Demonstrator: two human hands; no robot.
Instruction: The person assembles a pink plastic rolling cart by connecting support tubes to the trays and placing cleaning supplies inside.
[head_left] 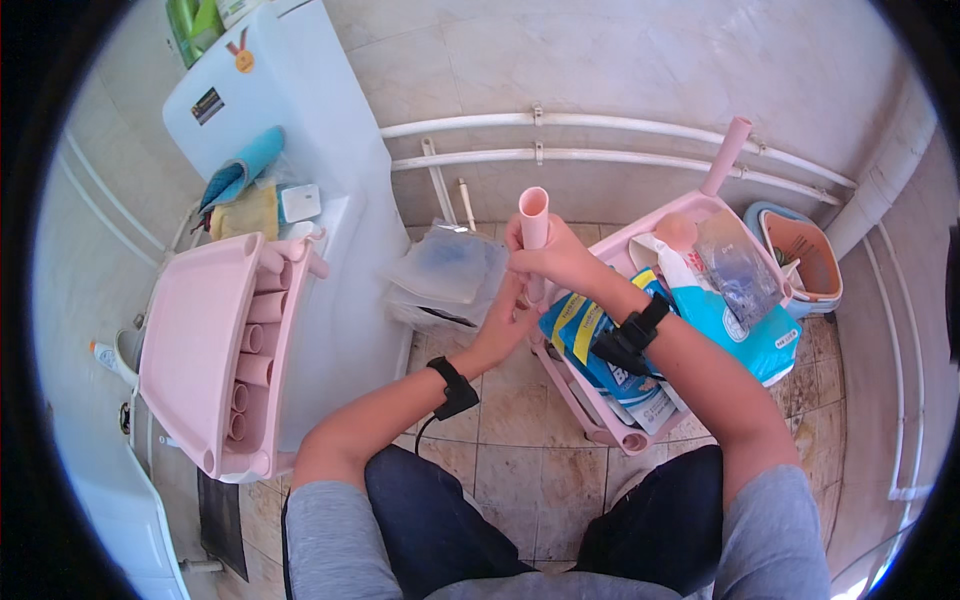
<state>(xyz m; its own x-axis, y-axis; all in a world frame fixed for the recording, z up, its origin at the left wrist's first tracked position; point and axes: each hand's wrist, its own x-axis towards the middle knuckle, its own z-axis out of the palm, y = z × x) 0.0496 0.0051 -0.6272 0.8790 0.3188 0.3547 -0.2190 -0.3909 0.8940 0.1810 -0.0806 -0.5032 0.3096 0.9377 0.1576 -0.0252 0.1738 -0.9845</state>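
My right hand (565, 262) is wrapped round a hollow pink plastic tube (534, 222), which stands nearly upright with its open end up. Lower down, the fingers of my left hand (502, 328) close on the tube's bottom part, beside the left edge of a pink shelf rack (575, 385). The hands hide whether the tube's lower end sits in the rack's corner. Another pink tube (727, 155) rises from the rack's far corner. On the shelf lie blue-and-yellow packages (590, 325), a teal-and-white package (735, 315) and a clear plastic bag (738, 268).
At left, a pink shelf piece (195, 350) with several short pink tubes (257, 370) leans against a white appliance (290, 110). A plastic-wrapped bundle (447, 270) lies beyond my left hand. Buckets (800, 250) stand at right, and white pipes (620, 155) run along the wall.
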